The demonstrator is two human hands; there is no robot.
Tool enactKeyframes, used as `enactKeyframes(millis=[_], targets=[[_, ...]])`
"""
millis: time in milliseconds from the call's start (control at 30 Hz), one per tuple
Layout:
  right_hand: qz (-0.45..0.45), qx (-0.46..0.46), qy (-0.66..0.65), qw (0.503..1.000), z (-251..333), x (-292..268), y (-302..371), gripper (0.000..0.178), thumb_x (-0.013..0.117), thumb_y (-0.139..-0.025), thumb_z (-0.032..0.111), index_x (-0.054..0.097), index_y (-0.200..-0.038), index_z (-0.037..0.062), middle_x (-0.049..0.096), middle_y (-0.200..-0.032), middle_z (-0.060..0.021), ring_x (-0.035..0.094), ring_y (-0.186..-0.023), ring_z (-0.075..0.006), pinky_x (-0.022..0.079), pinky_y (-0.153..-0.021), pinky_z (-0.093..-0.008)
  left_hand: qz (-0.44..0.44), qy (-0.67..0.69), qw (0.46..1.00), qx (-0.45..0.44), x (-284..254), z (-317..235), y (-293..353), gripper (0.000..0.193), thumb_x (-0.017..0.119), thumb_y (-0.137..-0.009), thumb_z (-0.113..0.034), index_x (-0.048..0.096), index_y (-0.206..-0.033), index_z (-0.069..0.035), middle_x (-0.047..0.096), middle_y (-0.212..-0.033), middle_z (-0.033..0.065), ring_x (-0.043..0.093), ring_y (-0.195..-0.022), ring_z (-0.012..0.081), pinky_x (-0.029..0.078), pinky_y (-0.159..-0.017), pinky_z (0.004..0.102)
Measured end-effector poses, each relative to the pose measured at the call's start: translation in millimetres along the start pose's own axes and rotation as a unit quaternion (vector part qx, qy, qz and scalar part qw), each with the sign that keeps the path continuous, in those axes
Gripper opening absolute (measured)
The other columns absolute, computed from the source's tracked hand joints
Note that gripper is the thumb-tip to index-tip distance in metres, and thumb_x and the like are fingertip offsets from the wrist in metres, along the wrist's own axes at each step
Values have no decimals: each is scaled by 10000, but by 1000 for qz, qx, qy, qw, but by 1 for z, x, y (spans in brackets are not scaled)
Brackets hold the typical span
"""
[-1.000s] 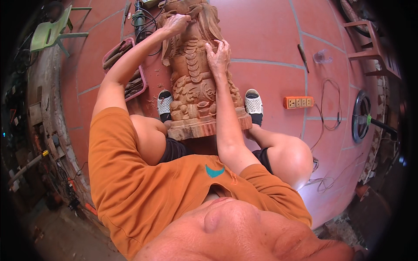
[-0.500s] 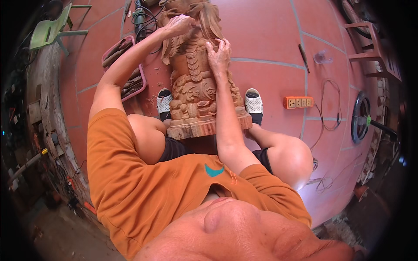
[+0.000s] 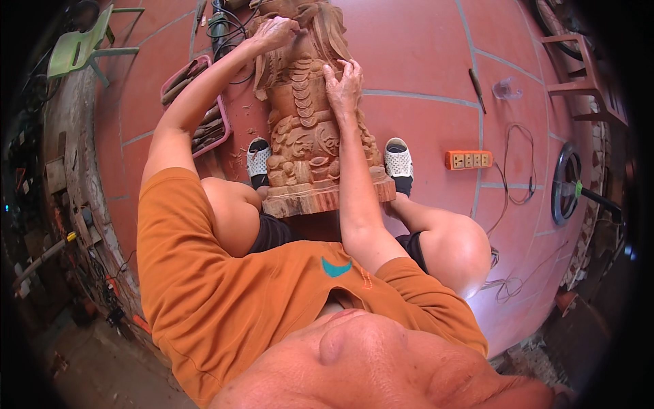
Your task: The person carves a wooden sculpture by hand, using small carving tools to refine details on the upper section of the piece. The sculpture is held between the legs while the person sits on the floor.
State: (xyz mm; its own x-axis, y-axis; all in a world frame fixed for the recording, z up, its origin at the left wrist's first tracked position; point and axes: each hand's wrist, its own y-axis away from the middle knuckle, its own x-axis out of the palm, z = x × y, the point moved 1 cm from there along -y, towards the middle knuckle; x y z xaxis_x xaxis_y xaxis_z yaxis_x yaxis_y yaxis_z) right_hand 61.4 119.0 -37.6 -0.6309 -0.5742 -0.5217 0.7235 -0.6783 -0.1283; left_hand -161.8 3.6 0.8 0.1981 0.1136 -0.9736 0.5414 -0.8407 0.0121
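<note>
A carved wooden statue (image 3: pixel 303 140) lies between my legs, its flat sawn base toward me and its far end cut off by the picture's top edge. My left hand (image 3: pixel 274 34) is on the far part of the carving, fingers bent and pressed together against the wood. Whatever they may pinch is too small or hidden to name. Along the statue's right side rests my right hand (image 3: pixel 344 87), its fingers apart and touching the carved surface without gripping a tool.
A pink basket (image 3: pixel 221 136) of carving tools stands left of the statue, near a green chair (image 3: pixel 75 51). To the right lie a dark-handled tool (image 3: pixel 476 90), a clear plastic cup (image 3: pixel 505 88), an orange power strip (image 3: pixel 469 160) with its cord, and a brownish-red chair (image 3: pixel 582 85).
My left hand has shifted slightly up and to the left over the carving. My right hand keeps its place on the statue's side.
</note>
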Motion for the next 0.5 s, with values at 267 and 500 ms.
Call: enactKeyframes(millis=[267, 500], targets=[[-6, -8, 10, 1000, -6, -1, -1, 474, 689, -856, 415, 637, -1153, 49, 507, -1332, -215, 475, -1251, -382, 383, -1057, -464, 88, -39, 994, 46, 5, -48, 10, 227, 571, -787, -105, 703, -966, -66, 677, -871, 241, 653, -843, 428, 513, -716, 514], [-7, -9, 11, 1000, -6, -3, -2, 472, 689, -857, 419, 642, -1147, 50, 511, -1331, -225, 476, -1252, -383, 383, -1057, -466, 35, -19, 998, 50, -17, -56, 3, 206, 585, -741, -76, 714, -901, -88, 684, -804, 209, 681, -818, 388, 530, -694, 482]])
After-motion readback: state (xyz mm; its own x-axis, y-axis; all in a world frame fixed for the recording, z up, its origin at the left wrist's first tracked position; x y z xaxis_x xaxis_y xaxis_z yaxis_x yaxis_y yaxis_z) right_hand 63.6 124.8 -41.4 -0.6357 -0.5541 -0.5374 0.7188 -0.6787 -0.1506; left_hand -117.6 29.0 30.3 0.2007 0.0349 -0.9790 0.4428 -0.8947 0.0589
